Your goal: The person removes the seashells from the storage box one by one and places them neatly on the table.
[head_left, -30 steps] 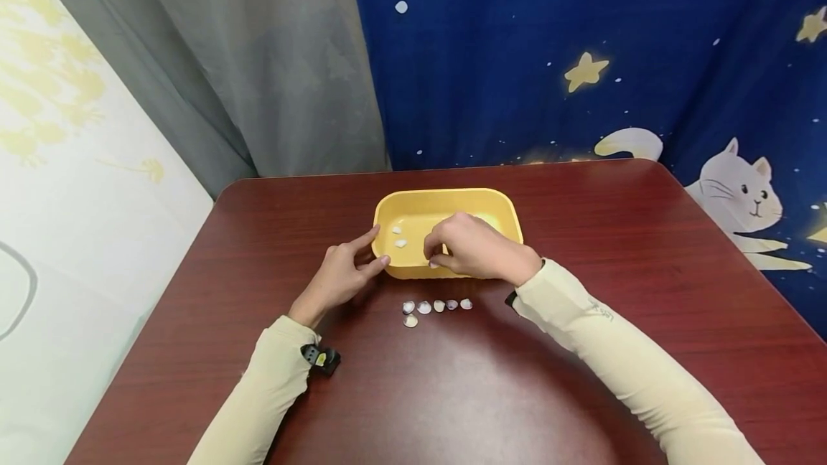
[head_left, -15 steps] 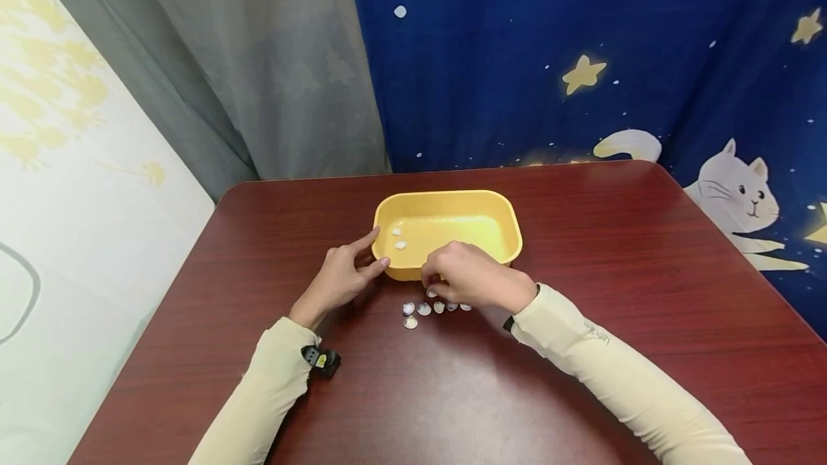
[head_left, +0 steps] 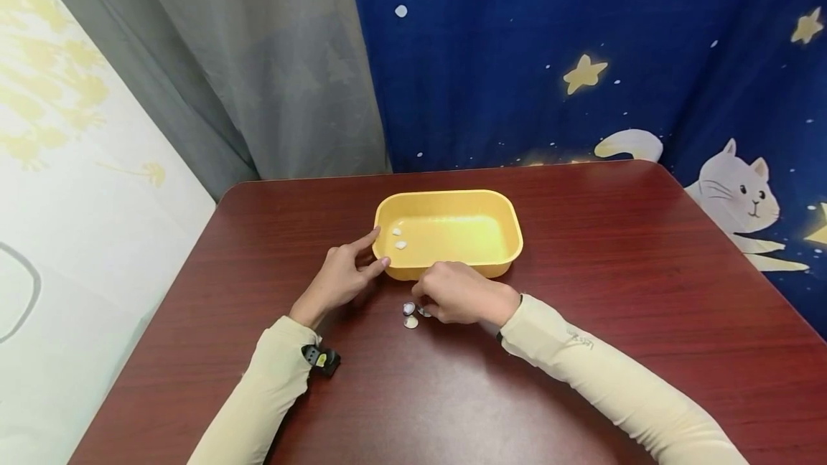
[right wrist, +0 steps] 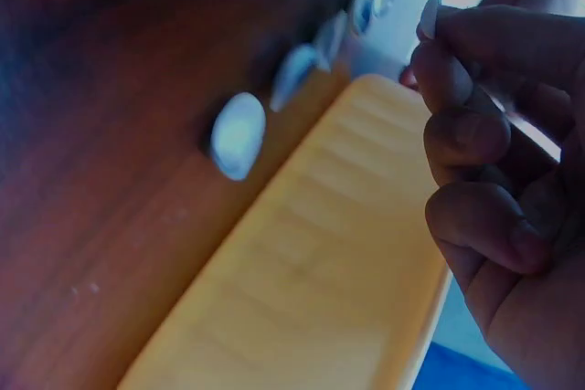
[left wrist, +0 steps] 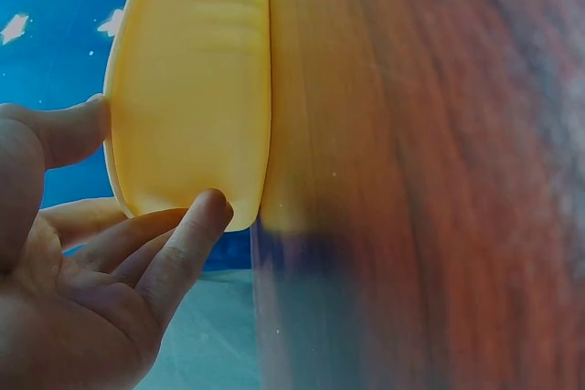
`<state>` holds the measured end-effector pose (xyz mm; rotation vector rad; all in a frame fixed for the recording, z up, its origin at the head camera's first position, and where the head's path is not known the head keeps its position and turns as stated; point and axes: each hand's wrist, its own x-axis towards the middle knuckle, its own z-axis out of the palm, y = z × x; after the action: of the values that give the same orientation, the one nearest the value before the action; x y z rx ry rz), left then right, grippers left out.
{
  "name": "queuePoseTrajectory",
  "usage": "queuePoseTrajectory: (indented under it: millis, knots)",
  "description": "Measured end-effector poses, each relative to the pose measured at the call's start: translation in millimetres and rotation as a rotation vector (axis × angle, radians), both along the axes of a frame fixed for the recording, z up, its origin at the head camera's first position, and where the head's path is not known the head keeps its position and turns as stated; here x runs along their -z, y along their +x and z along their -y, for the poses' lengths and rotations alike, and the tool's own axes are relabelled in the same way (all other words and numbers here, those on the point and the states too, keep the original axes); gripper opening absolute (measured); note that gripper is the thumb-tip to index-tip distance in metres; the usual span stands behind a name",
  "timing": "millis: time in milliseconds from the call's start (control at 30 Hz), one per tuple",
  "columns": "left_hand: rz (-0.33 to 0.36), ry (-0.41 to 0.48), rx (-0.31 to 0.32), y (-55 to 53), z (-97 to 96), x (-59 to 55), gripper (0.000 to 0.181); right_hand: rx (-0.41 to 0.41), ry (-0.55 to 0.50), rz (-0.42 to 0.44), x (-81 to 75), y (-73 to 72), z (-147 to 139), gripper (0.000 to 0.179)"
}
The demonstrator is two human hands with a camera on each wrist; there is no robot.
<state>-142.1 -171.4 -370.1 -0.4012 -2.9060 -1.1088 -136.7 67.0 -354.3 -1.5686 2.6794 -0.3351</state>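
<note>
My right hand [head_left: 459, 293] pinches a small pale seashell [right wrist: 430, 15] between thumb and forefinger, the other fingers curled in. It is low over a row of seashells in front of the yellow tub [head_left: 452, 266], covering most of the row in the head view. Two shells stay visible left of it: a purple-edged shell [head_left: 409, 308] and, just below, a cream shell [head_left: 410, 322]. In the right wrist view a white shell [right wrist: 239, 134] is nearest, with several more in line behind. My left hand [head_left: 342, 275] grips the tub's left end, thumb at the rim.
Inside the tub, near its left wall, lie two white shells, the nearer shell [head_left: 400, 245] and the farther shell [head_left: 397, 232]. All stands on a dark red wooden table [head_left: 291, 214]. Grey and blue curtains [head_left: 484, 56] hang behind the far edge.
My right hand has moved from over the tub toward me and slightly left, down beside the row of shells, now hiding most of it. The left hand and tub stay put.
</note>
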Motion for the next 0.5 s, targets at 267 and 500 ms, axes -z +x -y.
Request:
queuePoseTrajectory:
  millis: [267, 500]
  knots:
    - [-0.022, -0.021, -0.007, -0.4, 0.0, 1.8, 0.067, -0.019, 0.011, 0.013, 9.5, 0.7, 2, 0.015]
    - [-0.017, -0.009, -0.006, -1.0, -0.7, 2.5, 0.067, -0.027, 0.004, 0.012, 13.1, 2.8, 4, 0.017]
